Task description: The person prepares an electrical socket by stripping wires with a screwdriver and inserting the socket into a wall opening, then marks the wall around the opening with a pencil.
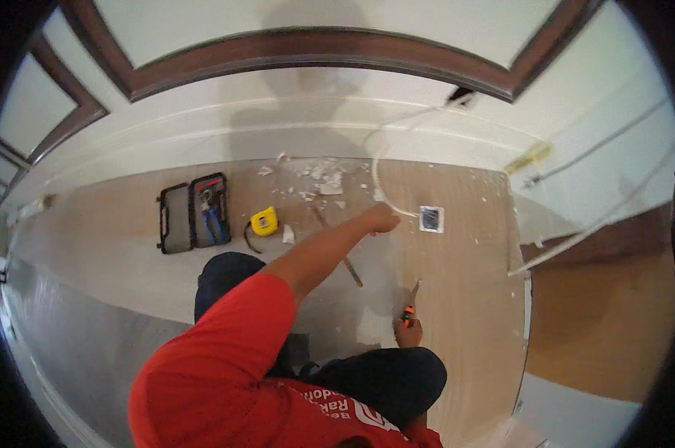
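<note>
My left hand [382, 219] reaches out over the floor. Its fingers are closed on a white cable [378, 173], which curves down from the wall, and a short end pokes out towards a small white square box with a dark inside [431, 219]. In my right hand [408, 334], near my knee, is a hand tool with orange and black handles [409, 313]. Its narrow metal end points away from me; its exact kind is too small to tell. A long thin brown stick or rod [351, 271] lies under my left forearm.
Left of my arm are an open black tool case [192, 212] and a yellow tape measure [264, 222]. White plaster chips [330, 183] lie along the wall's foot. A dark hole [461, 97] opens in the wall. Another white cable [565, 245] hangs at the right, above a brown surface [599, 321].
</note>
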`<state>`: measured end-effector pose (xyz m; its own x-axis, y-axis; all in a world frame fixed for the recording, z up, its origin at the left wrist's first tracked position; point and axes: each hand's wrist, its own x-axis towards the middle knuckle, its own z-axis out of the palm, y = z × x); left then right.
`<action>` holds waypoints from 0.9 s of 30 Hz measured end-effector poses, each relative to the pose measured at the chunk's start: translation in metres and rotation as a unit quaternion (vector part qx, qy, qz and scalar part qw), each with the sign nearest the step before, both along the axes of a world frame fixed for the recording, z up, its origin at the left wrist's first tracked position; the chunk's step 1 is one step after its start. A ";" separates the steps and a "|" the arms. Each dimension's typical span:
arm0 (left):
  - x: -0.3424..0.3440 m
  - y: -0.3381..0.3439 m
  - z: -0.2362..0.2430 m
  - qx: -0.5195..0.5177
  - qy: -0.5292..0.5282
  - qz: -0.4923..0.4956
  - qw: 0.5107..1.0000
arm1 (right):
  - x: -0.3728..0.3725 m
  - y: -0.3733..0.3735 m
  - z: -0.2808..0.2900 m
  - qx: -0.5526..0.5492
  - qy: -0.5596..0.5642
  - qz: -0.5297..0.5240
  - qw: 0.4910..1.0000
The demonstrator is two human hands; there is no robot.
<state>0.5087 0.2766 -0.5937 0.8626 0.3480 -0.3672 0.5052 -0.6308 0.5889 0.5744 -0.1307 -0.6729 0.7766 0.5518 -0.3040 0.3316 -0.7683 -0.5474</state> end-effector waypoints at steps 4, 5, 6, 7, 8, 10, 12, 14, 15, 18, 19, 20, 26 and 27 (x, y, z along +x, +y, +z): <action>-0.016 0.017 0.107 0.070 0.110 -0.077 0.988 | 0.024 0.000 0.001 0.082 0.169 0.042 0.981; -0.033 0.026 0.124 0.055 0.167 -0.100 0.979 | 0.020 0.019 0.027 0.102 0.230 0.064 0.966; -0.051 0.031 0.132 0.053 0.139 -0.099 0.984 | 0.015 0.043 0.060 0.121 0.288 0.084 0.946; -0.074 0.036 0.139 0.051 0.110 -0.100 0.988 | 0.015 0.065 0.081 0.120 0.298 0.149 0.935; -0.091 0.041 0.147 0.054 0.075 -0.109 0.990 | 0.021 0.086 0.106 0.122 0.300 0.207 0.923; -0.151 0.057 0.121 0.003 0.064 -0.057 0.996 | 0.017 0.138 0.154 0.092 0.291 0.323 0.896; -0.204 0.055 0.145 -0.089 0.077 -0.002 0.993 | 0.016 0.171 0.210 0.036 0.242 0.390 0.888; -0.286 0.051 0.104 -0.259 0.067 0.153 0.951 | 0.001 0.210 0.241 0.001 0.249 0.442 0.862; -0.305 0.041 0.104 -0.321 0.055 0.207 0.923 | -0.004 0.226 0.253 -0.015 0.248 0.458 0.853; -0.353 -0.002 0.096 -0.442 0.025 0.274 0.853 | -0.030 0.276 0.257 -0.063 0.206 0.502 0.837; -0.359 -0.011 0.088 -0.478 0.002 0.275 0.834 | -0.044 0.293 0.253 -0.074 0.172 0.530 0.827; -0.362 -0.021 0.078 -0.514 -0.023 0.279 0.811 | -0.065 0.309 0.246 -0.066 0.200 0.529 0.822; -0.354 -0.037 0.056 -0.642 -0.280 0.368 0.612 | -0.194 0.350 0.196 -0.027 0.249 0.588 0.769; -0.356 -0.039 0.055 -0.633 -0.314 0.379 0.598 | -0.211 0.351 0.186 0.003 0.227 0.615 0.756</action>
<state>0.1531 0.2379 -0.5392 0.7395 0.5130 -0.4359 -0.2085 0.7901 0.5764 0.3632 0.2200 -0.4865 -0.5069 0.7736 -0.3803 0.5704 -0.0297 -0.8208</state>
